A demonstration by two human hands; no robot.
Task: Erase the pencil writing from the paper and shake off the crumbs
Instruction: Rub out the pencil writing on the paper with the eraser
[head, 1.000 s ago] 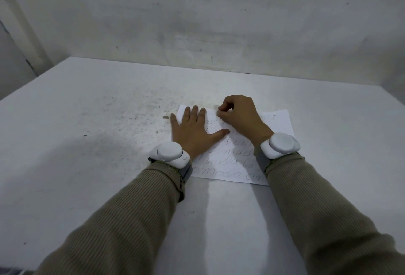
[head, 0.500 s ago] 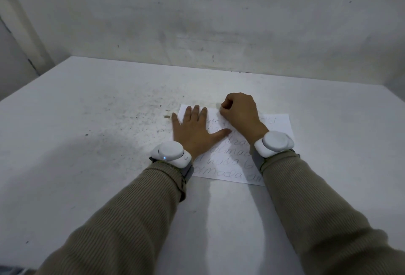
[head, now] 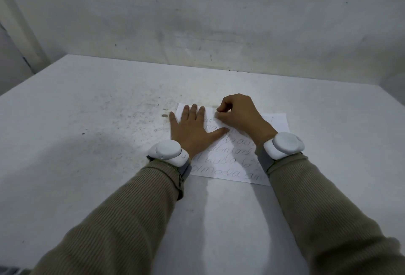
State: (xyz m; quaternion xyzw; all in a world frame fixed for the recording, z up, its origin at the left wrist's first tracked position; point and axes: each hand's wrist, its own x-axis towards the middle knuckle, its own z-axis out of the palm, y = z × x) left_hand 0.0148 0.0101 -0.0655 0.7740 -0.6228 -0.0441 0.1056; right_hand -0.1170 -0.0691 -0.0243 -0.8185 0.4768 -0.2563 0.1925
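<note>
Right grip point(head: 241, 117) curled on paper point(head: 278, 122), contents hidden; left grip point(head: 192, 132) pressing flat.

Table point(head: 87, 154) gives you wide flat lanes left of the left sleeve point(head: 131, 209), right of the right sleeve point(head: 328, 220), and beyond the hands up to the wall point(head: 219, 22), which closes the far edge. The centre is taken. Your left hand point(head: 192, 134) lies flat on the paper point(head: 278, 121), and your right hand point(head: 241, 114) is curled just beside it; what it pinches is hidden. A narrow strip runs between the sleeves. Low specks point(head: 135, 119) and a small scrap point(head: 164, 115) lie left of the sheet.
</note>
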